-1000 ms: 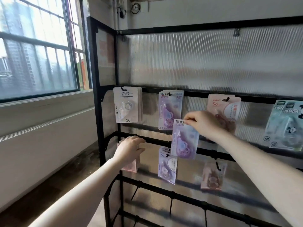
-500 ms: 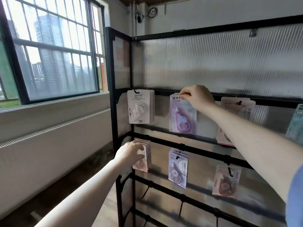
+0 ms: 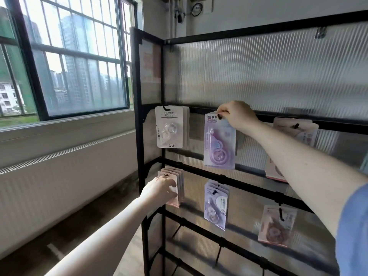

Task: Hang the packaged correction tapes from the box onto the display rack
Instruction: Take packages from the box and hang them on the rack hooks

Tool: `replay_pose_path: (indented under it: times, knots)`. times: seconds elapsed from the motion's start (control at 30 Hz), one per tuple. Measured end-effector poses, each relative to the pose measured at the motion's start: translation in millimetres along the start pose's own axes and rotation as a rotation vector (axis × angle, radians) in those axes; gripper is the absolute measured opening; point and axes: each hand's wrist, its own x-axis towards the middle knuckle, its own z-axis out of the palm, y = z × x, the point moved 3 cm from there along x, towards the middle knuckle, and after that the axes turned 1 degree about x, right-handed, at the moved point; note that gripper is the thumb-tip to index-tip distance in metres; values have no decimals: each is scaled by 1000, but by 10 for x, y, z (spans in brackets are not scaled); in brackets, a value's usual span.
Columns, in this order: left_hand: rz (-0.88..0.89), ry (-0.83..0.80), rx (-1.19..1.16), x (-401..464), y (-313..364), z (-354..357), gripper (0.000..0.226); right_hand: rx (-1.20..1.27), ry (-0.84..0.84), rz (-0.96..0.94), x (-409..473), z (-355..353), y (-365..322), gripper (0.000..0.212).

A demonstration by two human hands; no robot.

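Her right hand [image 3: 237, 114] pinches the purple pack [image 3: 219, 142] at its hook, left hand [image 3: 161, 189] grips pink packs [image 3: 173, 188]; a missed hole could drop it.

Matt black metal rack [image 3: 199, 110]; ribbed translucent plastic panels [image 3: 258, 76]; glossy packets [image 3: 219, 144].

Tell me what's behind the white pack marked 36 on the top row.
Behind the white pack, edges of more packs show, stacked on one hook in front of the ribbed panel. Their fronts and their count are covered.
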Motion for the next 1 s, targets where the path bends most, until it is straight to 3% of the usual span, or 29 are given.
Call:
replay_pose_path:
  times: [0.4, 0.63, 1.0]
  knots:
    - [-4, -45, 12, 42, 188, 123, 33, -47, 155, 10, -16, 158, 188, 25]
    - [14, 3, 30, 20, 337, 160, 26, -164, 273, -50, -376, 135, 222, 38]
    - [6, 69, 51, -155, 760, 182, 49, -230, 48, 135, -1378, 447, 404, 43]
